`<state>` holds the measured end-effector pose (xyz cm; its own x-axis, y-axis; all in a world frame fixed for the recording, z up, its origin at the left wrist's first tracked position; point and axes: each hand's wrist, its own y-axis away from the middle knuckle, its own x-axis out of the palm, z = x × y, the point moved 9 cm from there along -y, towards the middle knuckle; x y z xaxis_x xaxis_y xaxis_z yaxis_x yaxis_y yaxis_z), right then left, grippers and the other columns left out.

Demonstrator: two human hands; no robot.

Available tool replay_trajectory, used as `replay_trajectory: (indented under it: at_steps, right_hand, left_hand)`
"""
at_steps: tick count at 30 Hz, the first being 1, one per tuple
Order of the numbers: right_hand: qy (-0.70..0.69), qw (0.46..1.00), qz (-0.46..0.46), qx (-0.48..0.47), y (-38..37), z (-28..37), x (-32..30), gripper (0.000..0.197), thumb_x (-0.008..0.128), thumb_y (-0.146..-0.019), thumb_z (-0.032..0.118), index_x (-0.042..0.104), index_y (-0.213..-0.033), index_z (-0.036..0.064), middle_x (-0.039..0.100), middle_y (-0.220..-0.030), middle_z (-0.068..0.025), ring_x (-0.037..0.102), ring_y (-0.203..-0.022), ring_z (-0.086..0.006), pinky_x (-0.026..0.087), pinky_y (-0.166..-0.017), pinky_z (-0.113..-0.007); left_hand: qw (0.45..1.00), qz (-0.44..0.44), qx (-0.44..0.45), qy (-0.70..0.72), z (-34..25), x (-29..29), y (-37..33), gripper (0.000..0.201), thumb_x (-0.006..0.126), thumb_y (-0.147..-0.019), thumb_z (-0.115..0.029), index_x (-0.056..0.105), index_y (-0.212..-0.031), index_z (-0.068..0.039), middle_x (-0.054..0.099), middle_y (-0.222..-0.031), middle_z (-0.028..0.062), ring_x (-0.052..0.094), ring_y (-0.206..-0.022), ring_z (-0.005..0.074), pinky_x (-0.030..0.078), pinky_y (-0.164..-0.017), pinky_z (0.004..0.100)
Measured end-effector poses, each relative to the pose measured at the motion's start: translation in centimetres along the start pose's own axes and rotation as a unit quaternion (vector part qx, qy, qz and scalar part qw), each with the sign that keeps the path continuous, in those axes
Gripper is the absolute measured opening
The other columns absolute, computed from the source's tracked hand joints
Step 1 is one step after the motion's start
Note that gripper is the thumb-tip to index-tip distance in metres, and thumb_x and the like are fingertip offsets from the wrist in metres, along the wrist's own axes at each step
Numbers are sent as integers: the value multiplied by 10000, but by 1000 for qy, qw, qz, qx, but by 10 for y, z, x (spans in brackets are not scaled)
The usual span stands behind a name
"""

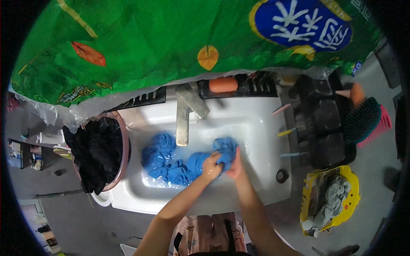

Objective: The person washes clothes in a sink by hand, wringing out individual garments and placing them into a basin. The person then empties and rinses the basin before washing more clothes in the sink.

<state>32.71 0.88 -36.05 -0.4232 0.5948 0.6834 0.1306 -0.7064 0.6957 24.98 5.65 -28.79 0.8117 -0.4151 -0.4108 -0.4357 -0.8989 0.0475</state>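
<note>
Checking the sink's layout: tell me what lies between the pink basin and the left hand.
The head view shows bunched blue cloth in the white sink, reaching the left hand.

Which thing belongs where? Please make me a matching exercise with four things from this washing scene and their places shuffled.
Things
1. Wet blue cloth
2. Heap of black cloth
3. Orange oval bar
4. Crumpled grey cloth

Places
A. In the yellow plastic basket
B. In the round pink basin
C. Right of the silver metal faucet
D. In the white sink, held by the left hand and right hand

Pairs: 1-D, 2-B, 3-C, 4-A
</note>
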Motion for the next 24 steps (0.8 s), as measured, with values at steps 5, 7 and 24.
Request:
replay_trajectory:
  at_steps: [5,7,24]
  right_hand:
    - [24,989,136,56,-24,-12,20,460,443,-840,405,520,-1117,46,552,-1105,-115,541,-973,-251,405,-897,-395]
    - [22,991,115,67,-24,-26,16,452,450,-836,386,516,-1119,40,552,-1102,-117,542,-971,-252,409,-890,-391]
    - [676,550,-308,-383,94,71,-9,643,577,-738,267,337,-1256,-28,386,-1272,-204,416,-1110,-349,311,-963,-406]
  left_hand:
    - [995,-45,84,33,-70,-16,42,308,522,-608,-82,603,-905,-75,572,-926,140,563,-789,342,470,-663,371]
    - [994,-45,99,-5,-78,-15,47,274,569,-596,-148,610,-858,-83,580,-898,125,576,-670,325,475,-574,371]
    - [986,-147,71,41,4,-64,-15,233,479,-831,-182,586,-964,-24,576,-895,189,491,-966,356,398,-835,407]
